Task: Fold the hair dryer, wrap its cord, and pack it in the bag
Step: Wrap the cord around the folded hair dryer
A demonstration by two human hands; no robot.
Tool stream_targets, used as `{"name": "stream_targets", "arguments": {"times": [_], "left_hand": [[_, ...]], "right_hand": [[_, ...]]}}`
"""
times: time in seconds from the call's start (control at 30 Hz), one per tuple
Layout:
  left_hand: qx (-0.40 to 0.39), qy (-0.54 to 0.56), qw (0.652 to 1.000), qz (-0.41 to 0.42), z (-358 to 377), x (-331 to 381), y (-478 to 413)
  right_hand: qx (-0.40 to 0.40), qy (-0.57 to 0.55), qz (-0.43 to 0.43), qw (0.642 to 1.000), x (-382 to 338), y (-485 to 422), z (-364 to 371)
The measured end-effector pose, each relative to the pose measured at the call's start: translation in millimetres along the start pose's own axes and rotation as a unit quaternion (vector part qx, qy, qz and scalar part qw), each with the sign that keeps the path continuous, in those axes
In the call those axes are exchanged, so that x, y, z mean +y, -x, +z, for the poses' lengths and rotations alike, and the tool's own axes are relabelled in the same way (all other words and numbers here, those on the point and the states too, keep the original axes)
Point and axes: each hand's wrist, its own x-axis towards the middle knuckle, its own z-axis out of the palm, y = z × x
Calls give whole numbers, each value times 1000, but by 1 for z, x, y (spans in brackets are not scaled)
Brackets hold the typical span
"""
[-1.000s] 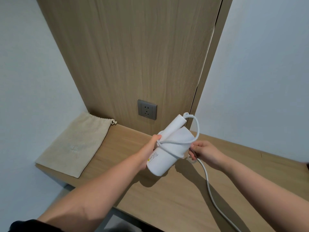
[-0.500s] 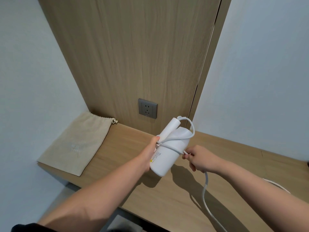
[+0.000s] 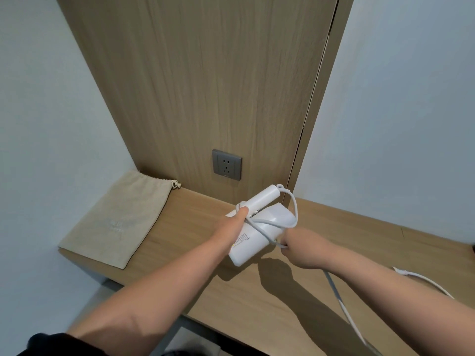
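My left hand grips the folded white hair dryer above the wooden shelf, thumb on the handle. A loop of the white cord runs from the handle end round the body. My right hand pinches the cord just right of the dryer, below its body. From that hand the loose cord trails down to the lower right, and another stretch of it lies on the shelf at the far right. The beige drawstring bag lies flat at the shelf's left end.
A grey wall socket sits in the wood panel behind the dryer. Pale walls close in on the left and right. The shelf's front edge runs diagonally below my forearms, with floor beneath.
My right hand has carried the cord lower and under the dryer, drawing the loop tighter round its body. The dryer has tilted a little. More loose cord shows at the far right.
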Motion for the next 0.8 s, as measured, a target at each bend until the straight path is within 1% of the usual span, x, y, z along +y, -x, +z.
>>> {"name": "stream_targets", "arguments": {"times": [0.07,0.13,0.2,0.23,0.27,0.3,0.33,0.37,0.4,0.43,0.47,0.5,0.53,0.57,0.6,0.73,0.8], "left_hand": [[27,-32,999,8,0,0,3],[54,-65,996,19,0,-1,4],[81,-115,989,43,-2,-1,7],[96,-140,984,58,-3,-1,7],[110,-166,977,74,-4,0,6],[126,-194,968,92,-5,1,6],[143,-229,957,108,-6,2,5],[160,-267,943,119,-7,2,5],[176,-305,927,127,-9,2,5],[188,-341,912,131,-10,1,4],[193,-371,899,132,-11,0,3],[191,-393,890,131,-12,-1,2],[183,-410,884,128,-12,-3,1],[171,-423,881,124,-11,-3,1],[157,-435,878,123,-11,-3,0],[71,-470,869,138,-11,0,2],[26,-469,873,136,-13,-1,0]], "right_hand": [[-5,20,3,1000,-1,-2,0],[-23,0,5,1000,-1,-2,-3],[-67,-88,14,994,2,-1,-6],[-108,-169,29,979,5,1,-8],[-160,-269,54,948,8,1,-9],[-213,-358,76,906,10,3,-10],[-254,-412,87,871,12,4,-11],[-283,-423,83,857,11,6,-12],[-296,-399,70,865,8,9,-13],[-289,-344,47,892,2,12,-16],[-257,-270,20,928,-5,15,-20],[-207,-193,-7,959,-11,16,-24],[-153,-134,-36,978,-15,16,-28],[-114,-103,-63,986,-18,15,-31],[-95,-99,-83,987,-19,14,-35],[-97,-115,-124,981,-15,13,-47],[-58,-102,-135,984,-12,9,-51]]}}
